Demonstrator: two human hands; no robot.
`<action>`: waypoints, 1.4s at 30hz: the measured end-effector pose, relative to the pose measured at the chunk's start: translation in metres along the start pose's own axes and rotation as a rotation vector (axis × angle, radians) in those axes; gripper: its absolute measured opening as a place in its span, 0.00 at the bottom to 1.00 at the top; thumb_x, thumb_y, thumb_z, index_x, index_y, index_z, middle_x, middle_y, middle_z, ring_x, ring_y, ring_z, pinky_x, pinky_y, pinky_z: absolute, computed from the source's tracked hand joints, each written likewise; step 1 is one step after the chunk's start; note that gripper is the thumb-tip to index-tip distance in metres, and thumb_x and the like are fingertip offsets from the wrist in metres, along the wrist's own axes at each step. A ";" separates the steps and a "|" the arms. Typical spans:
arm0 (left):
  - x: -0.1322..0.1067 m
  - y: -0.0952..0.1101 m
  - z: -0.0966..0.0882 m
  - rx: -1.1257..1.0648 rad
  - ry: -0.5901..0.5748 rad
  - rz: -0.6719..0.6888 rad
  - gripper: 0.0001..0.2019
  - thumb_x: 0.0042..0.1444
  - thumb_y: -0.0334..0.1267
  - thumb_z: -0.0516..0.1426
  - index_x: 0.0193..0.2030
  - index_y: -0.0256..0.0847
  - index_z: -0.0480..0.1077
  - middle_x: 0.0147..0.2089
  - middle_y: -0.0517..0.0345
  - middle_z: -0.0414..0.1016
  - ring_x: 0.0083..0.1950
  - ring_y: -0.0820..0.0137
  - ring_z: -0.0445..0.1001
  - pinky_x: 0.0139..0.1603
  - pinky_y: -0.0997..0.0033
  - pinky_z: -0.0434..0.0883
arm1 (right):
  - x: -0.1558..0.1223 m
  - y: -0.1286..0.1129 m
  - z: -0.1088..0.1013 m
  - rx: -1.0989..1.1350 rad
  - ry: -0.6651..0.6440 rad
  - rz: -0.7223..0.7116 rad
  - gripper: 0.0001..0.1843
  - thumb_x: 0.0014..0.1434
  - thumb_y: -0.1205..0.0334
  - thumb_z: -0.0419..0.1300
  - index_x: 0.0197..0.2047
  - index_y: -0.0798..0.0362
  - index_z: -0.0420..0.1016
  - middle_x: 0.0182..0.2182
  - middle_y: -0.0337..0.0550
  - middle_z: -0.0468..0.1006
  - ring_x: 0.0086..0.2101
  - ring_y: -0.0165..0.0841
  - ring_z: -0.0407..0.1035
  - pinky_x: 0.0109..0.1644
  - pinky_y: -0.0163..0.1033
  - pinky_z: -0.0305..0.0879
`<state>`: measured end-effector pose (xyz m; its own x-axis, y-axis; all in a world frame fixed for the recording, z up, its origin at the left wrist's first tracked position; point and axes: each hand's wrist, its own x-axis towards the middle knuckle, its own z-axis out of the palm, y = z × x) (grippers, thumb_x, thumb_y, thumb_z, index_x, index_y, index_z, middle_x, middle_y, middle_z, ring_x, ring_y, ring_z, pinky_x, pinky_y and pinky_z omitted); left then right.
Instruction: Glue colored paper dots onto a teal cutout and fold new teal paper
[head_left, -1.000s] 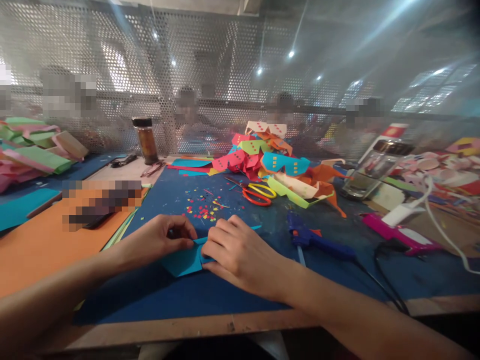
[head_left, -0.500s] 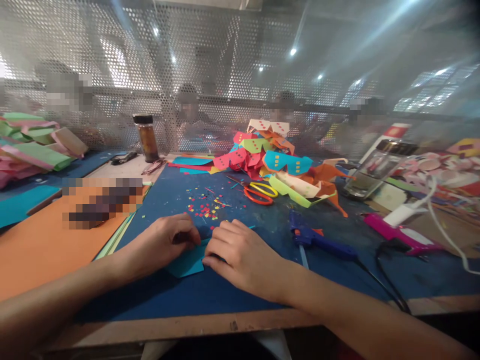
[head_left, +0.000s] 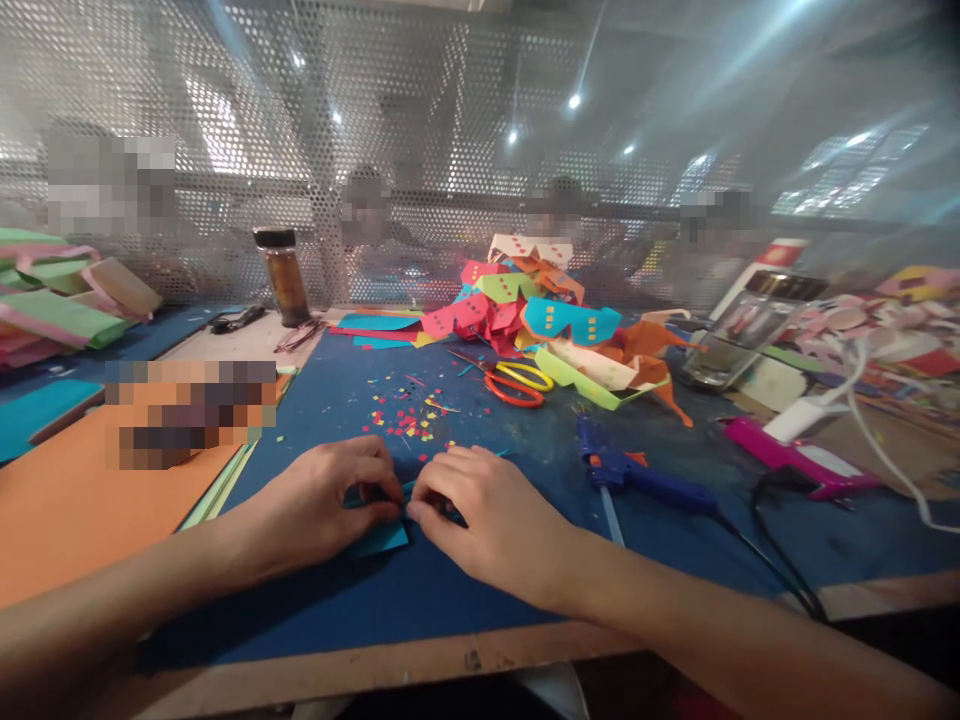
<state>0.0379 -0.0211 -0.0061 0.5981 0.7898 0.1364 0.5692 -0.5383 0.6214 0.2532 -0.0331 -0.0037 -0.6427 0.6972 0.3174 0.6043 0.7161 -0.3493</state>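
Observation:
Low over the blue work surface, my left hand (head_left: 330, 505) is closed, thumb and fingers pinched on a piece of blue paper (head_left: 384, 540). Much of that paper is hidden beneath the hands. My right hand (head_left: 480, 510) is curled close beside it, its thumb and fingertips pinching the same paper near the fold. Just beyond the fingertips lie small red and yellow paper squares (head_left: 411, 422). Scissors with red and yellow handles (head_left: 517, 384) rest farther back. To the right of my right hand is a blue hot glue gun (head_left: 645, 485).
Folded paper glasses (head_left: 517, 300) are heaped at the back. Orange sheets (head_left: 67, 500) lie on the left. A jar of brown liquid (head_left: 283, 280) and a tilted clear jar (head_left: 742, 330) stand behind. A pink power strip (head_left: 795, 460) with cables lies right. Several people sit behind a perforated screen (head_left: 427, 150).
My left thumb and fingers have drawn together on the blue paper, and less of it shows. Both hands are closer together. The whole view has shifted slightly.

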 end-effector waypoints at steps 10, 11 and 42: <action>0.007 -0.010 0.000 -0.009 -0.025 0.050 0.05 0.58 0.30 0.61 0.32 0.43 0.77 0.35 0.62 0.75 0.37 0.70 0.74 0.40 0.72 0.68 | -0.001 -0.004 0.002 0.021 0.037 0.079 0.04 0.57 0.70 0.60 0.30 0.53 0.71 0.27 0.35 0.75 0.30 0.29 0.65 0.40 0.38 0.56; 0.007 -0.011 0.000 -0.010 -0.017 0.058 0.05 0.58 0.30 0.61 0.33 0.43 0.76 0.35 0.62 0.75 0.37 0.71 0.74 0.40 0.72 0.67 | -0.001 -0.004 0.002 0.021 0.034 0.081 0.04 0.57 0.69 0.60 0.30 0.53 0.71 0.27 0.35 0.75 0.30 0.29 0.65 0.40 0.38 0.55; 0.004 -0.010 0.007 -0.042 0.053 0.030 0.05 0.56 0.29 0.62 0.30 0.42 0.76 0.33 0.63 0.74 0.34 0.73 0.72 0.37 0.73 0.66 | -0.001 -0.005 0.007 0.060 0.028 0.145 0.05 0.54 0.69 0.61 0.28 0.53 0.69 0.24 0.33 0.71 0.27 0.27 0.61 0.36 0.37 0.52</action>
<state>0.0388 -0.0144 -0.0171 0.5829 0.7886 0.1957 0.5265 -0.5500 0.6483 0.2479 -0.0380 -0.0082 -0.5369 0.7943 0.2842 0.6601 0.6053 -0.4448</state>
